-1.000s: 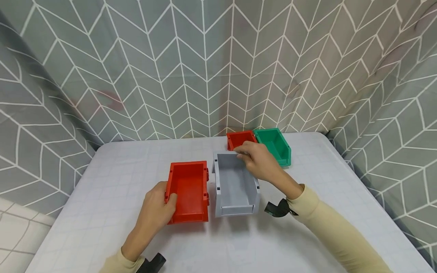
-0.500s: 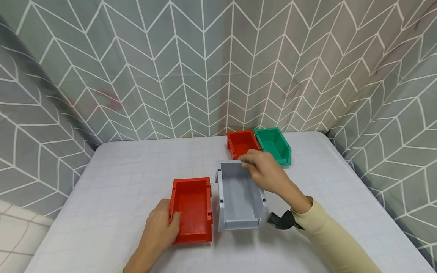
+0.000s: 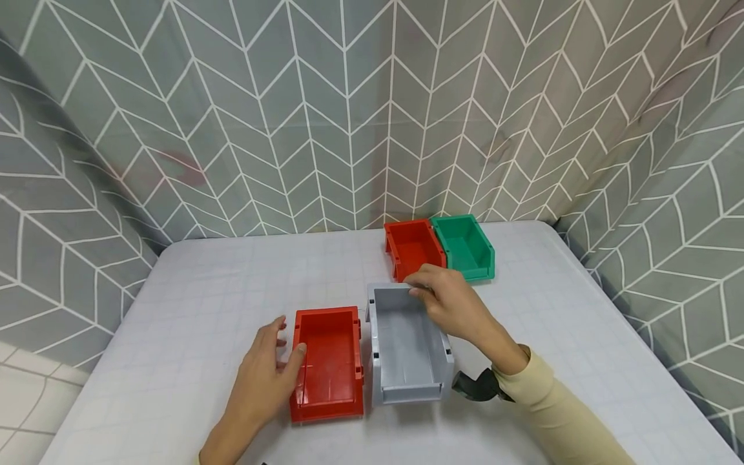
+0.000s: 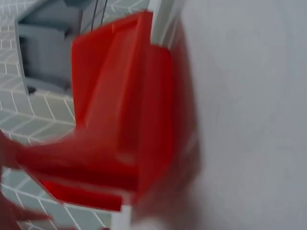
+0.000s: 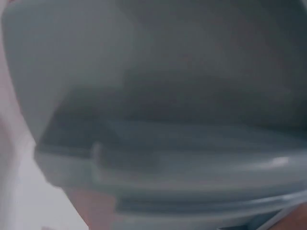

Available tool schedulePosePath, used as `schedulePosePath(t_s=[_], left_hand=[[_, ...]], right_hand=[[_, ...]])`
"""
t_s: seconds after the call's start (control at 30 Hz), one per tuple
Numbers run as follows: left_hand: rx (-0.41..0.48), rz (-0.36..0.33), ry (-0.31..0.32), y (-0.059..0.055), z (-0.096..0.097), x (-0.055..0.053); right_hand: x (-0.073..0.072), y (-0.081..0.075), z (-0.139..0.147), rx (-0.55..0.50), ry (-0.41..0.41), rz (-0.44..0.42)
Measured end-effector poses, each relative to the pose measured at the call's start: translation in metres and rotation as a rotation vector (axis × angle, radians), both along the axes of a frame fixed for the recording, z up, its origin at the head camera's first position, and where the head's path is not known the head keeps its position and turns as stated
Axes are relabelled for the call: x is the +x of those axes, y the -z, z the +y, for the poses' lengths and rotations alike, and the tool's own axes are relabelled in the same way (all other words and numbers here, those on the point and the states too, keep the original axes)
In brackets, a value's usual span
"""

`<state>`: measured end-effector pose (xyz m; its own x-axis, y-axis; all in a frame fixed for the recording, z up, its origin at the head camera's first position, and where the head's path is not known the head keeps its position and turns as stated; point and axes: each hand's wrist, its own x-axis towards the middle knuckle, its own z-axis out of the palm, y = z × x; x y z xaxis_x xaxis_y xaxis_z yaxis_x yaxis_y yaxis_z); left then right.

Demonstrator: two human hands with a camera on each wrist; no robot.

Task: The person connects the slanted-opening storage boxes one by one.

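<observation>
A red storage bin [image 3: 327, 361] sits on the white table with its inside facing up. My left hand [image 3: 264, 371] is at its left wall, fingers spread and off the bin, with the thumb by the rim. In the left wrist view, the red bin [image 4: 156, 105] is large and blurred. Right beside it, with a narrow gap, is a larger grey storage bin [image 3: 409, 349]. My right hand [image 3: 456, 307] pinches that bin's far rim. Up close, the grey bin [image 5: 144, 52] fills the right wrist view, and the fingertips are hidden there.
Behind the grey bin, a smaller red bin [image 3: 414, 245] and a green bin [image 3: 463, 245] stand side by side near the table's back edge. A patterned grey curtain [image 3: 349, 116] hangs behind and along both sides of the white table [image 3: 232, 284].
Both hands have drawn the red and grey bins towards me. My left hand has then loosened from the red bin, its fingers lifting off, while the right keeps hold of the grey one.
</observation>
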<state>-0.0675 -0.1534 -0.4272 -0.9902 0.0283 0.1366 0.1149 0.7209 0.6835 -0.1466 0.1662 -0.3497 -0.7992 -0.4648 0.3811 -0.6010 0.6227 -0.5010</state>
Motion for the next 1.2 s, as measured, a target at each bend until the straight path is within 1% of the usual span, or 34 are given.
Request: schedulePosePath(t_s=[0.03, 0.1, 0.17, 0.2, 0.27, 0.33, 0.43, 0.67, 0.77, 0.93, 1.2], left_hand=[[0.028, 0.043, 0.031, 0.002, -0.003, -0.003], [0.100, 0.110, 0.126, 0.009, -0.007, -0.007], [0.166, 0.156, 0.217, 0.017, -0.009, -0.011], [0.193, 0.166, 0.247, 0.021, -0.009, -0.013], [0.218, 0.187, 0.280, 0.026, -0.009, -0.015], [0.228, 0.207, 0.290, 0.029, -0.008, -0.016], [0.232, 0.221, 0.298, 0.030, -0.007, -0.016], [0.243, 0.184, 0.278, 0.030, -0.009, -0.012], [0.239, 0.183, 0.268, 0.031, -0.010, -0.011], [0.255, 0.195, 0.281, 0.033, -0.010, -0.013], [0.291, 0.175, 0.287, 0.031, -0.009, -0.010]], right_hand=[[0.000, 0.001, -0.001, -0.002, -0.006, -0.001], [-0.001, 0.002, -0.003, -0.001, -0.016, -0.003], [-0.001, 0.003, -0.005, 0.003, -0.022, -0.007], [-0.001, 0.003, -0.006, 0.008, -0.022, -0.009], [-0.001, 0.002, -0.006, 0.016, -0.016, -0.011], [-0.001, 0.002, -0.006, 0.022, -0.010, -0.013], [-0.001, 0.003, -0.007, 0.025, -0.005, -0.011], [-0.001, 0.008, -0.011, 0.017, -0.008, -0.021], [-0.001, 0.009, -0.013, 0.023, -0.012, -0.014], [-0.003, 0.010, -0.015, 0.037, -0.007, 0.009], [-0.002, 0.018, -0.016, 0.045, 0.016, -0.014]])
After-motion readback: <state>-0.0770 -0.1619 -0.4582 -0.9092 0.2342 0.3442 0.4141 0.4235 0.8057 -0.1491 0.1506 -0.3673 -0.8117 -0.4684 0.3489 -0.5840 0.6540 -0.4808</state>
